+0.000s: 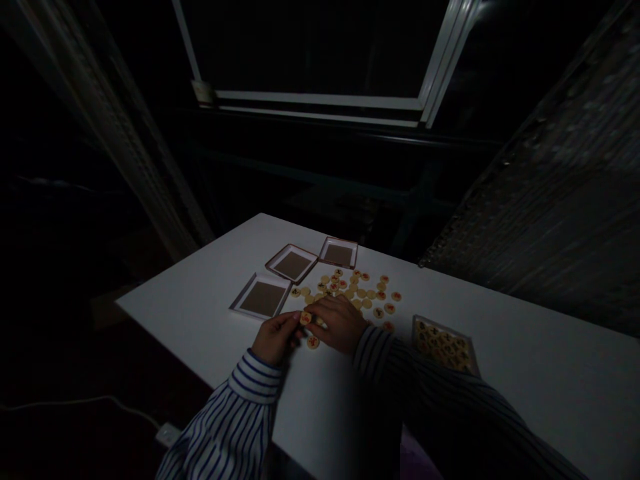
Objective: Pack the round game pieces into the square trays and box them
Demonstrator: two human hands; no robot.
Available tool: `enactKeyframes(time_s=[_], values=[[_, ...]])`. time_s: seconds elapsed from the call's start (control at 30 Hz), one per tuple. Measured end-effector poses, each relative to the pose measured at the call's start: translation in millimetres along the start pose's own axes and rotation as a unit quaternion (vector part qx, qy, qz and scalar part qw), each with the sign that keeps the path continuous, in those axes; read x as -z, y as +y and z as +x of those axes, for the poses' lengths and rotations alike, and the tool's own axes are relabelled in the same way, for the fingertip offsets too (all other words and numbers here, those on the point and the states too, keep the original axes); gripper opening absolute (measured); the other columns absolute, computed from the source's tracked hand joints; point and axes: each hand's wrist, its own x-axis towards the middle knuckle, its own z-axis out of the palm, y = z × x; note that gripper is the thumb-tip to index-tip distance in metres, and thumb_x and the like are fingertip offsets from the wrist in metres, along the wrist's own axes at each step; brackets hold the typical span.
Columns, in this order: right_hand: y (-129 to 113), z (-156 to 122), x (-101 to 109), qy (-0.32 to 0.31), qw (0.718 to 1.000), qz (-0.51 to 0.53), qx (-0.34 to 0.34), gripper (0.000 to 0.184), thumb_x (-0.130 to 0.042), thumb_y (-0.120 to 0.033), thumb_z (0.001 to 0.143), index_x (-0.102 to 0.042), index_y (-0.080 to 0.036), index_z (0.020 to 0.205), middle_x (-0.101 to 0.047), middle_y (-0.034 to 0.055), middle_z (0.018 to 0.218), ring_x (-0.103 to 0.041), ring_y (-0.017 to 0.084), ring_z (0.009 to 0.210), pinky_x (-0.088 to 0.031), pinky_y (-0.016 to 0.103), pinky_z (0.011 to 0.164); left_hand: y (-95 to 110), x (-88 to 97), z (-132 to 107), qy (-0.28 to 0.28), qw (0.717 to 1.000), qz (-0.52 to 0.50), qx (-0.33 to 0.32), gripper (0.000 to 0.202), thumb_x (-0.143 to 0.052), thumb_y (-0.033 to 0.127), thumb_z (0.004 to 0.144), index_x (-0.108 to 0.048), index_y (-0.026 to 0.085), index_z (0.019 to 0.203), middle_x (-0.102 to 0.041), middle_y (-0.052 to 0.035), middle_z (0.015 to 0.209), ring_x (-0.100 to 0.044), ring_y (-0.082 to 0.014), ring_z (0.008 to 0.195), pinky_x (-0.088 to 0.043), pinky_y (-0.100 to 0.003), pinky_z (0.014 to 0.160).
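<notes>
A round xiangqi piece (305,318) with a red character is pinched in the fingertips of my left hand (274,338). My right hand (341,323) is curled beside it, thumb and fingers closed about a pale piece (321,323) and its fingertips meeting the red-marked one. Just below the hands a single piece (313,342) lies face up on the white table (200,293). Beyond my right hand spreads a loose scatter of pieces (361,293), some showing red or black characters and others plain. My right hand covers part of that scatter.
Shallow trays stand left of and behind the scatter: a near one (263,298), a middle one (291,263) and a far one (339,253). At right, a box (445,343) holds rows of pieces, partly behind my right sleeve. A power strip (168,435) lies below the table's left edge.
</notes>
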Motion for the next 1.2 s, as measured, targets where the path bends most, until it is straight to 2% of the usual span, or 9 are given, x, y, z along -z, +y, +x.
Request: enactKeyframes(time_s=[0.2,0.33,0.4,0.53,0.7,1.0,1.2], values=[[3.0,-5.9,6.8,0.005,1.000,-0.018,-0.016,0.022,-0.047,-0.031,0.078,-0.055,-0.019,0.094,-0.060,0.0040,0.088,-0.050,0.016,0.086,-0.030,0.030,0.076,-2.4,-2.5,-0.8,0.020,1.000,-0.021,-0.007,0.043,-0.068,0.039,0.055,-0.062,0.009,0.084,-0.056,0.0009,0.048,-0.045,-0.0057,0.038,-0.034,-0.017,0.037],[4.3,-12.7,14.2,0.008,1.000,-0.026,-0.017,0.023,-0.046,-0.030,0.079,-0.054,-0.018,0.096,-0.060,0.0047,0.089,-0.050,0.015,0.086,-0.030,0.029,0.077,2.7,-10.4,-4.4,-0.008,0.999,-0.041,-0.010,0.042,-0.071,0.034,0.051,-0.062,0.010,0.084,-0.066,-0.0064,0.070,-0.059,-0.0135,0.060,-0.046,-0.023,0.054],[4.0,-16.4,18.4,0.011,0.999,-0.026,-0.016,0.022,-0.044,-0.029,0.080,-0.054,-0.018,0.095,-0.061,0.0046,0.088,-0.050,0.015,0.087,-0.030,0.029,0.077,6.1,-16.3,-7.3,-0.017,0.999,-0.034,-0.021,0.040,-0.072,0.033,0.050,-0.062,0.010,0.082,-0.068,-0.0080,0.075,-0.061,-0.0167,0.069,-0.048,-0.026,0.062],[4.5,-24.7,27.3,0.013,0.999,-0.027,-0.024,0.023,-0.045,-0.031,0.079,-0.054,-0.018,0.096,-0.061,0.0046,0.090,-0.051,0.016,0.087,-0.031,0.030,0.077,9.7,-27.1,-12.4,-0.018,0.998,-0.013,-0.051,0.035,-0.070,0.032,0.053,-0.062,0.011,0.081,-0.068,-0.0070,0.073,-0.062,-0.0171,0.068,-0.049,-0.026,0.062],[10.0,-38.3,38.1,0.018,0.999,-0.024,-0.043,0.031,-0.049,-0.033,0.076,-0.052,-0.018,0.103,-0.060,0.0059,0.096,-0.051,0.017,0.090,-0.032,0.030,0.077,10.2,-35.7,-15.7,-0.024,0.996,-0.001,-0.086,0.034,-0.068,0.033,0.056,-0.063,0.012,0.083,-0.068,-0.0079,0.080,-0.062,-0.0175,0.072,-0.049,-0.029,0.071],[21.3,-68.5,55.0,0.042,0.997,-0.018,-0.070,0.031,-0.049,-0.031,0.076,-0.052,-0.018,0.103,-0.061,0.0041,0.093,-0.052,0.015,0.087,-0.034,0.028,0.075,10.4,-55.8,-18.8,-0.058,0.997,-0.013,-0.051,0.035,-0.069,0.032,0.055,-0.063,0.015,0.085,-0.068,-0.0050,0.079,-0.061,-0.0146,0.066,-0.049,-0.024,0.061],[25.2,-85.6,62.9,0.043,0.996,-0.010,-0.082,0.031,-0.048,-0.031,0.077,-0.053,-0.018,0.104,-0.061,0.0056,0.093,-0.053,0.015,0.086,-0.034,0.028,0.074,10.0,-74.5,-23.7,-0.079,0.995,-0.002,-0.058,0.031,-0.070,0.029,0.055,-0.063,0.014,0.082,-0.068,-0.0059,0.081,-0.062,-0.0166,0.076,-0.048,-0.026,0.071]])
